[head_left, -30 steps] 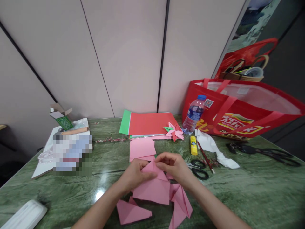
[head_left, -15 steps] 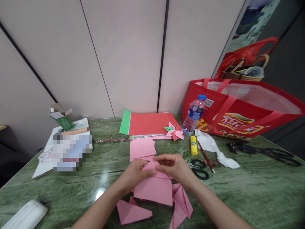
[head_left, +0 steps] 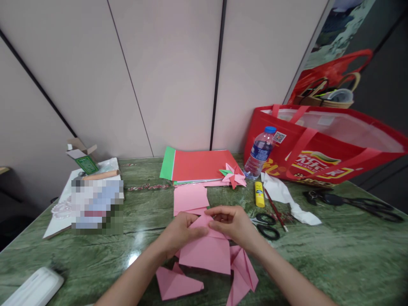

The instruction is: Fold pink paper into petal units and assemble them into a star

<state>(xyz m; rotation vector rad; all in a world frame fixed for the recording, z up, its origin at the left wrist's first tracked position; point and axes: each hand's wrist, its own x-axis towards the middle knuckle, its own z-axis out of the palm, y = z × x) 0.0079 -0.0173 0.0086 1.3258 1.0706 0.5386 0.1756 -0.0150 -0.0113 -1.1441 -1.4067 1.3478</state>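
Both of my hands pinch the top edge of a folded pink paper piece (head_left: pixel 207 253) held just above the green marble table (head_left: pixel 334 259). My left hand (head_left: pixel 180 233) grips its left part with fingers closed. My right hand (head_left: pixel 231 223) grips the right part, fingers curled over the fold. Under and beside it lie two more folded pink pieces, one at the front left (head_left: pixel 175 284) and one at the front right (head_left: pixel 242 272). Flat pink sheets (head_left: pixel 189 198) lie just beyond my hands.
A stack of red and green paper (head_left: pixel 197 165) with a pink folded star (head_left: pixel 235 174) lies at the back. To the right are a water bottle (head_left: pixel 259 153), yellow glue stick (head_left: pixel 259 194), scissors (head_left: pixel 266 225), white paper, a red bag (head_left: pixel 321 146). A tray (head_left: pixel 63 204) sits left.
My hands lowered slightly and pressed the pink paper's top fold; the piece shifted a little to the right. Nothing else moved.
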